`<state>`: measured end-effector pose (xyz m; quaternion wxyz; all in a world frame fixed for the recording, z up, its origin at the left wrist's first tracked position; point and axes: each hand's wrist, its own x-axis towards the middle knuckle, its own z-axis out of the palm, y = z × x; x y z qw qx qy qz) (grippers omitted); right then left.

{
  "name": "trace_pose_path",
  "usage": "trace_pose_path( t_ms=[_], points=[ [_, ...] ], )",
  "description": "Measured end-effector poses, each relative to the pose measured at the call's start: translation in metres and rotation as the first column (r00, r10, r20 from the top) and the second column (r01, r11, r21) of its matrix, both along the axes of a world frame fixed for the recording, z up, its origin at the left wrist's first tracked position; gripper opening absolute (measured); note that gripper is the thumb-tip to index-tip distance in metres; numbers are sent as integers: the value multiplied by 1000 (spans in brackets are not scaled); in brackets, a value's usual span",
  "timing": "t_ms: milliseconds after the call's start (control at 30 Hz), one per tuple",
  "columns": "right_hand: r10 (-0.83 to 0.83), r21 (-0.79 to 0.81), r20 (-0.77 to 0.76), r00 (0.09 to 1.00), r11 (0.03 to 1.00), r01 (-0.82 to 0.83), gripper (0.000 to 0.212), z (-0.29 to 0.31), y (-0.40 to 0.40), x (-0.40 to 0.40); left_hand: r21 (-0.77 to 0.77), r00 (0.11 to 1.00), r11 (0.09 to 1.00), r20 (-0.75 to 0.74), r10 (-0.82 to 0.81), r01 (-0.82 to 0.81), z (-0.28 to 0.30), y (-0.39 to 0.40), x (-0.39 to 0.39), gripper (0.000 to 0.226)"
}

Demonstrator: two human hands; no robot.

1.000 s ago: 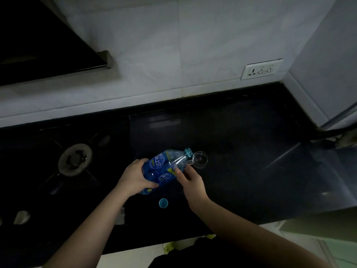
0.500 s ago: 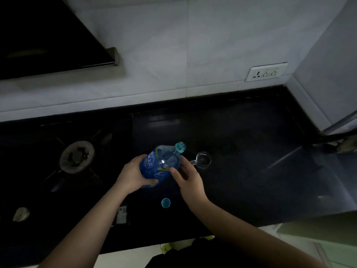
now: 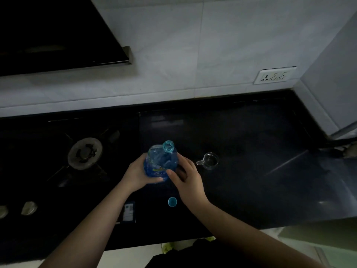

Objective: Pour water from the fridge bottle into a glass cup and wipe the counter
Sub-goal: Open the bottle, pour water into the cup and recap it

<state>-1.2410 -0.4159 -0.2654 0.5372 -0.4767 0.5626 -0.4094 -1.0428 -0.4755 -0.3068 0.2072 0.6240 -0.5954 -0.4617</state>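
A blue plastic water bottle [image 3: 161, 160] stands nearly upright over the black counter [image 3: 251, 180], its mouth uncapped and facing up. My left hand [image 3: 138, 174] wraps its left side. My right hand [image 3: 186, 177] touches its right side with the thumb on the label and the fingers loosely curled. A small clear glass cup [image 3: 209, 161] with a handle on its left stands on the counter just right of the bottle. The bottle's blue cap [image 3: 172, 201] lies on the counter below my right hand.
A gas stove burner [image 3: 85, 153] sits left of the bottle, with knobs [image 3: 29, 208] near the front edge. A dark chimney hood [image 3: 58, 35] hangs at upper left. A wall socket [image 3: 273, 75] is on the tiled wall. A fridge side rises at right.
The bottle swung from tilted over the cup back to upright and moved left, away from the cup. Both hands stayed on it.
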Motion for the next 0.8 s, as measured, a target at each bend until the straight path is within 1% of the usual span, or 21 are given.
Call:
trace_pose_path(
  t_ms=[67,200,300,367,433,467,533,633,700,733,800],
  points=[
    [16,-19,-11,1000,1000,-17,60,-1,2,3,0,1000,1000,-15,2,-2,0,1,3,84],
    [78,-106,-64,995,991,-85,54,-3,6,6,2,998,1000,-62,-23,23,0,1,10,90],
    [107,-140,-109,988,983,-122,52,-6,8,6,27,997,1000,-73,-7,9,-3,2,14,87],
    [92,-105,-159,983,988,-109,46,-9,9,7,40,998,999,-69,7,-4,-5,2,16,83],
    [83,12,-253,964,997,-82,37,-16,10,7,50,998,999,-61,20,-17,-6,3,17,79],
    [114,82,-321,940,992,-92,34,-21,11,8,62,998,998,-63,28,-24,-6,3,18,77],
    [244,197,-473,846,966,-169,36,-34,13,9,88,997,996,-72,37,-31,-8,4,20,75],
    [434,308,-645,629,901,-307,56,-47,19,13,94,998,995,-58,33,-28,-12,5,24,74],
    [494,354,-732,470,864,-357,65,-51,21,18,95,999,995,-40,35,-31,-14,5,25,76],
    [507,371,-758,410,852,-368,66,-53,22,20,95,999,995,-33,29,-25,-15,4,25,77],
    [523,395,-781,342,837,-378,64,-56,23,23,98,1000,995,-17,1,1,-15,3,25,80]
  ],
)
